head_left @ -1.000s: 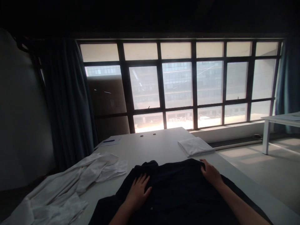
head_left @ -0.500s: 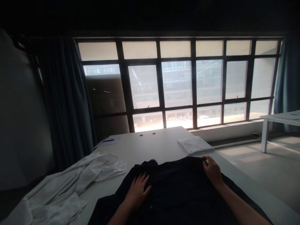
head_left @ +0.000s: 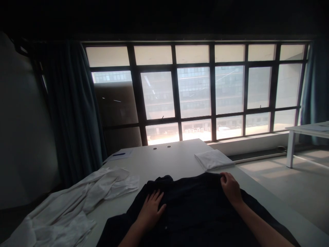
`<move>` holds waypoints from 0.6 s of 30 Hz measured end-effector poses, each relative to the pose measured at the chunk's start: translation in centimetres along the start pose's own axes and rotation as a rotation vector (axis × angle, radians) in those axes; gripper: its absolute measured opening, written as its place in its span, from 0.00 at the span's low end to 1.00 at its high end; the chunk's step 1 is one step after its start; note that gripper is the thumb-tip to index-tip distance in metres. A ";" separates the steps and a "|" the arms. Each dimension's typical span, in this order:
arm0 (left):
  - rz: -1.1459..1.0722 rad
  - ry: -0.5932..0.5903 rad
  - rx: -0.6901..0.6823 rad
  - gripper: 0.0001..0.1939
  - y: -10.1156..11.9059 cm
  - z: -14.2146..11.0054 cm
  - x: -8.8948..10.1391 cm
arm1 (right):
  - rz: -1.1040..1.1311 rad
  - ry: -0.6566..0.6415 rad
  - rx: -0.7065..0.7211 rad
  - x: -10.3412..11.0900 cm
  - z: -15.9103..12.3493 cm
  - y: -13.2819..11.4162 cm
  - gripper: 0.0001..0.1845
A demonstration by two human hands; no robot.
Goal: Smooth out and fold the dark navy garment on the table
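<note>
A black garment [head_left: 195, 209] lies spread on the white table [head_left: 169, 159] in front of me. My left hand [head_left: 151, 207] rests flat on its left part, fingers stretched out and pointing away from me. At the garment's far right edge my right hand [head_left: 230, 188] has its fingers curled and pinched on the cloth.
Crumpled white garments [head_left: 77, 202] lie at the table's left. A folded white cloth [head_left: 213, 159] sits near the far right edge, and a paper with a pen [head_left: 119, 155] at the far left. Another white table [head_left: 308, 132] stands at the right. Windows and dark curtains lie beyond.
My right hand went from lying open on the garment's far edge to curling its fingers onto the cloth. The left hand has stayed put.
</note>
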State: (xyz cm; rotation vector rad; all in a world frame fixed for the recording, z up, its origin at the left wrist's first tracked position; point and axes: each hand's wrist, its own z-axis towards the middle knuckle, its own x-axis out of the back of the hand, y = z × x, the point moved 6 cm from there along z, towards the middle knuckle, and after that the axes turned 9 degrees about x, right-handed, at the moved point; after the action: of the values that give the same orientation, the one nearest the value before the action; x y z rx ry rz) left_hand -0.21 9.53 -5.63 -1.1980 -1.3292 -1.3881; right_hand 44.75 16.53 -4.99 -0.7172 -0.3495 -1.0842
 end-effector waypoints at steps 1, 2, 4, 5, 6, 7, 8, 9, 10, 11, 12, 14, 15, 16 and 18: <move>0.001 -0.001 0.002 0.37 0.0 0.0 0.0 | 0.000 -0.003 0.006 -0.3 0.0 0.2 0.18; 0.002 -0.001 0.005 0.36 0.1 0.0 0.1 | -0.016 -0.026 0.015 -0.6 -0.1 0.3 0.19; 0.000 -0.001 0.007 0.36 0.1 -0.1 0.1 | -0.100 -0.106 0.002 -1.6 -0.4 0.6 0.25; 0.000 -0.001 0.008 0.36 0.1 -0.1 0.1 | -0.156 -0.148 -0.027 -2.0 -0.5 0.8 0.29; 0.000 0.000 0.008 0.36 0.1 -0.1 0.1 | -0.208 -0.180 -0.061 -2.2 -0.6 1.0 0.33; 0.000 0.000 0.008 0.36 0.1 -0.1 0.1 | -0.241 -0.204 -0.085 -2.4 -0.7 1.1 0.35; 0.002 -0.001 0.008 0.36 0.1 -0.1 0.1 | -0.246 -0.224 -0.080 -2.5 -0.7 1.0 0.35; 0.003 -0.002 0.009 0.36 0.1 -0.2 0.1 | -0.222 -0.250 -0.041 -2.7 -0.7 0.7 0.34; 0.004 -0.002 0.010 0.36 0.1 -0.2 0.2 | -0.177 -0.286 0.020 -2.9 -0.7 0.2 0.33; 0.005 -0.002 0.009 0.36 0.2 -0.2 0.2 | -0.125 -0.337 0.085 -3.2 -0.7 -0.3 0.31; 0.007 -0.003 0.010 0.36 0.3 -0.2 0.2 | -0.080 -0.400 0.133 -3.5 -0.9 -0.8 0.29; 0.016 -0.009 0.016 0.36 0.5 -0.2 0.3 | -0.046 -0.536 0.150 -4.3 -1.5 -1.2 0.29; 0.023 -0.015 0.020 0.36 0.6 -0.3 0.3 | -0.057 -0.591 0.129 -4.5 -1.7 -1.1 0.30; 0.030 -0.023 0.026 0.36 0.7 -0.3 0.4 | -0.077 -0.634 0.102 -4.8 -1.9 -0.9 0.32; 0.047 -0.045 0.053 0.36 0.9 -0.6 0.6 | -0.114 -0.689 0.053 -5.0 -2.0 -0.3 0.35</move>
State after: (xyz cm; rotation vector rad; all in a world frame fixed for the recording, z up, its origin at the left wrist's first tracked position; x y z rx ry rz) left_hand 0.47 8.91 -4.84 -1.2234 -1.3527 -1.2919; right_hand 42.12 18.48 -9.33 -1.0225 -1.0128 -0.9027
